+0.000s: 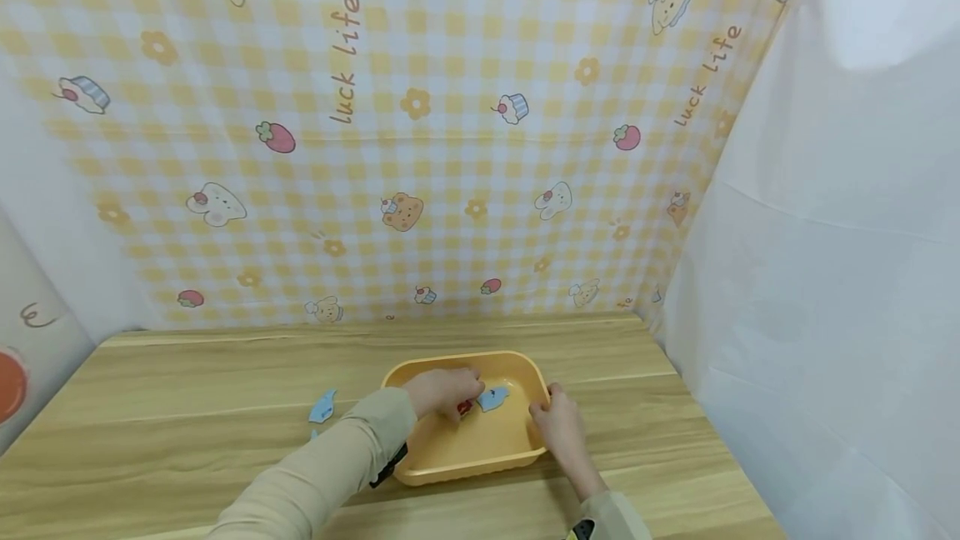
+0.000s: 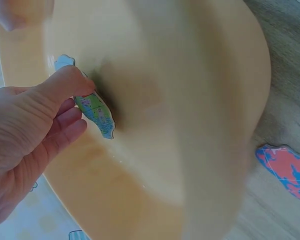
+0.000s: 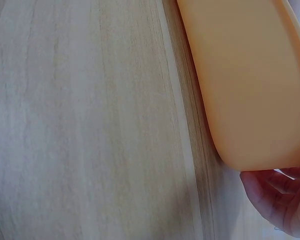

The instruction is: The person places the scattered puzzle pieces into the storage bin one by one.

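Observation:
Inside the yellow-orange tray [image 1: 450,472], my left hand [image 1: 442,390] pinches a small flat patterned piece [image 2: 97,116] between thumb and fingers. The piece shows green with a grid in the left wrist view; a dark red patch of it shows in the head view. Beside those fingertips, a light blue flat piece [image 1: 492,398] lies on the tray's floor. At the tray's right end, my right hand [image 1: 561,427] grips the rim, fingers and thumb on the wall, as the right wrist view also shows at the tray's corner [image 3: 240,162].
The tray stands on a wood-grain table [image 1: 187,407]. Left of it lies a light blue piece [image 1: 322,407], with another partly hidden by the left sleeve [image 1: 330,457]. A pink and blue piece [image 2: 287,172] lies outside the tray. A checked cloth [image 1: 450,148] hangs behind.

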Tool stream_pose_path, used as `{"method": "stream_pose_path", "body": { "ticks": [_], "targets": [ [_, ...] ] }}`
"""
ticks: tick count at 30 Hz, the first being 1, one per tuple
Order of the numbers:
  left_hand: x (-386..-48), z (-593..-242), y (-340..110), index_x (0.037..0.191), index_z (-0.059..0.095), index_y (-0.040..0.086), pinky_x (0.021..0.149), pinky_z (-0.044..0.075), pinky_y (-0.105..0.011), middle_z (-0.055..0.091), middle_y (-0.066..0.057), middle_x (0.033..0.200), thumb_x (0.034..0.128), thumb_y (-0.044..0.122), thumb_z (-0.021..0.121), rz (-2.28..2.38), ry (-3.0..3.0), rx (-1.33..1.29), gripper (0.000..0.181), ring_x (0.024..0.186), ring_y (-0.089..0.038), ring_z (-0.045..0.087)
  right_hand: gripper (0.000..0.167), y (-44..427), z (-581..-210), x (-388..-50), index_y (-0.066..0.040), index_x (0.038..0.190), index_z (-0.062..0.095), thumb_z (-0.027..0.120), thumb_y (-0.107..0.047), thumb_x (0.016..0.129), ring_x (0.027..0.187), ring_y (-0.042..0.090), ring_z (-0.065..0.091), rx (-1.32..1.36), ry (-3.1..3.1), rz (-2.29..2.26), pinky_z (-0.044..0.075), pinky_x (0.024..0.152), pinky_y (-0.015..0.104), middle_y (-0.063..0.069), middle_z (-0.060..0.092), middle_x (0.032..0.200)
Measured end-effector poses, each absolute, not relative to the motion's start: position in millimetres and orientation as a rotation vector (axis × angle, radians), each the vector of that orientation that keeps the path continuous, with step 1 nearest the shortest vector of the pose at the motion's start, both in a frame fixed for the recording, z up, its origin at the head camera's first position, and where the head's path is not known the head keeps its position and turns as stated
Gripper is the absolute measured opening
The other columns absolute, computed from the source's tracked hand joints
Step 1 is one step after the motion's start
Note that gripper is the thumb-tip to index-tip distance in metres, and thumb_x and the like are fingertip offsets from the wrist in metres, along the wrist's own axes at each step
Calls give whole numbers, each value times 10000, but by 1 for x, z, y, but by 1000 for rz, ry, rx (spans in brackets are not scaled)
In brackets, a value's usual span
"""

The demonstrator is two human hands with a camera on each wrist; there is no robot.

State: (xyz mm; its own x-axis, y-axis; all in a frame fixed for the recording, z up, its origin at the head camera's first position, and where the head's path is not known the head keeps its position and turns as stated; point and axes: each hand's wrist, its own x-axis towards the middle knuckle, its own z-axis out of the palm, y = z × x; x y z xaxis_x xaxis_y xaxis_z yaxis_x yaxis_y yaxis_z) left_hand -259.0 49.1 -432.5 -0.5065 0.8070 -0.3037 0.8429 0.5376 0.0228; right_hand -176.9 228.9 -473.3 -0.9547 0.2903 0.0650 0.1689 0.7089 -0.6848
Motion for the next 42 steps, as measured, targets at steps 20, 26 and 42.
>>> {"method": "stream_pose_path", "body": {
  "ticks": [20, 26, 42],
  "targets": [
    [-264, -438, 46, 812, 528, 112, 576, 308, -161, 389, 51, 791, 720, 109, 753, -128, 2506, 1350, 243, 658, -63, 342, 301, 228, -471, -176, 93, 1047, 532, 558, -81, 803, 606, 182, 572, -380, -2744, 1103, 466, 480, 260, 170, 624, 776],
    [-266, -438, 45, 878, 552, 119, 589, 328, -160, 420, 55, 818, 729, 99, 738, -108, 2493, 1332, 240, 676, -61, 362, 284, 229, -471, -176, 83, 1031, 536, 559, -81, 799, 598, 181, 573, -388, -2745, 1103, 464, 474, 257, 161, 620, 761],
    [-264, -424, 24, 924, 570, 89, 654, 394, -163, 470, 42, 855, 703, 138, 770, 84, 2473, 1397, 302, 718, -47, 407, 290, 230, -474, -177, 80, 1022, 544, 565, -93, 791, 620, 194, 575, -385, -2746, 1057, 468, 504, 282, 175, 625, 783]
  ]
}}
